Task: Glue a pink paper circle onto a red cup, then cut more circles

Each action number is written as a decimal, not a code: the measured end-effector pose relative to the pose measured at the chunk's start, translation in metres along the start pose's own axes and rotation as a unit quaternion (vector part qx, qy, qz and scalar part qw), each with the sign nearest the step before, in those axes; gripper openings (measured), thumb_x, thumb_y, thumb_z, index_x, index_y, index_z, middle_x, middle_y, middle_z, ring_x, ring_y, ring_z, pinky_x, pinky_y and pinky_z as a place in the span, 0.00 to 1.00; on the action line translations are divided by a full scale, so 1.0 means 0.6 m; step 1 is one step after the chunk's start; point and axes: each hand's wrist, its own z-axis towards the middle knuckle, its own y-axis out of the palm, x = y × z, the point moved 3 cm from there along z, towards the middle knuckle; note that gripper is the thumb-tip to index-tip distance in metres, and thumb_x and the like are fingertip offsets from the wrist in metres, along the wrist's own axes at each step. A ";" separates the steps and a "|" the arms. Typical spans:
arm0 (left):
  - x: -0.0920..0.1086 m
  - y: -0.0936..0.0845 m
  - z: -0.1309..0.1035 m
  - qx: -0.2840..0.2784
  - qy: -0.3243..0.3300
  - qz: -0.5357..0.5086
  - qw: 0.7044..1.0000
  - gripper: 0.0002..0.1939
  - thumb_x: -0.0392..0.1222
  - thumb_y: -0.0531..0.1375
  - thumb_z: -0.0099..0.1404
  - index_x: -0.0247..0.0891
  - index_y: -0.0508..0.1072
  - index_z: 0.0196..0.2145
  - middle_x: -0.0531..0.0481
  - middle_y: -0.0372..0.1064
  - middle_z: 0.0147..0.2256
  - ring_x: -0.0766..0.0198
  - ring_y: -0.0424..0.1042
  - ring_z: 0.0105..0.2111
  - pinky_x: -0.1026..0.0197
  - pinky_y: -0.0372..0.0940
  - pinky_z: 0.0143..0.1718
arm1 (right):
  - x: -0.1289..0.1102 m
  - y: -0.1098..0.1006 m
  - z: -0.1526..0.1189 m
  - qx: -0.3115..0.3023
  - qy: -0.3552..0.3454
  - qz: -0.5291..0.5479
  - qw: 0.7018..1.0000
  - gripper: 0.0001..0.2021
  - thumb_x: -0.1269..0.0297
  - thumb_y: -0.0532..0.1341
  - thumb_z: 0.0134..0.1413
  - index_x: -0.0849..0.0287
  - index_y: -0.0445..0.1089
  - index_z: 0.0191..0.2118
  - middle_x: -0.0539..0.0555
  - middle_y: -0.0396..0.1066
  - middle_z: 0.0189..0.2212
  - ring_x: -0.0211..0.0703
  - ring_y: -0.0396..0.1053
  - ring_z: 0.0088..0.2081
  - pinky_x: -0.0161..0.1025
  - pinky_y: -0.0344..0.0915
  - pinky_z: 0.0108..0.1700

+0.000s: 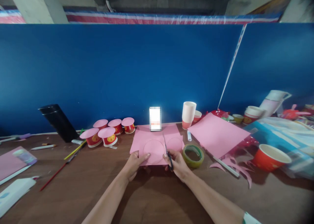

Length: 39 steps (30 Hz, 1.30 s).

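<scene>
My left hand [134,165] pinches the lower left of a pink paper sheet [138,140], thumb on top and fingers beneath. A large round outline [153,151] shows on the sheet between my hands, and a smaller one lies to its right. In my right hand [178,164] is a pair of scissors [169,157], its blades pointing away from me along the paper at the right side of the large circle. Whether the blades are parted is too small to tell. Just right of that hand lies a roll of tape [193,156].
Several red paper cups topped with pink discs [107,132] stand at back left, near a black bottle [59,122]. A phone-like bright screen [155,119] is behind the paper. At right are stacked white cups [188,114], another pink sheet [218,134], paper scraps [235,166] and an orange cup [271,158].
</scene>
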 end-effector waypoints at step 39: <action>-0.013 -0.039 0.026 0.092 0.090 -0.112 0.985 0.21 0.35 0.66 0.46 0.30 0.70 0.40 0.45 0.74 0.32 0.63 0.73 0.32 0.65 0.68 0.36 | 0.010 0.000 0.001 0.093 -0.108 -0.104 0.984 0.22 0.64 0.65 0.38 0.56 0.54 0.40 0.48 0.69 0.28 0.39 0.67 0.28 0.36 0.64 0.31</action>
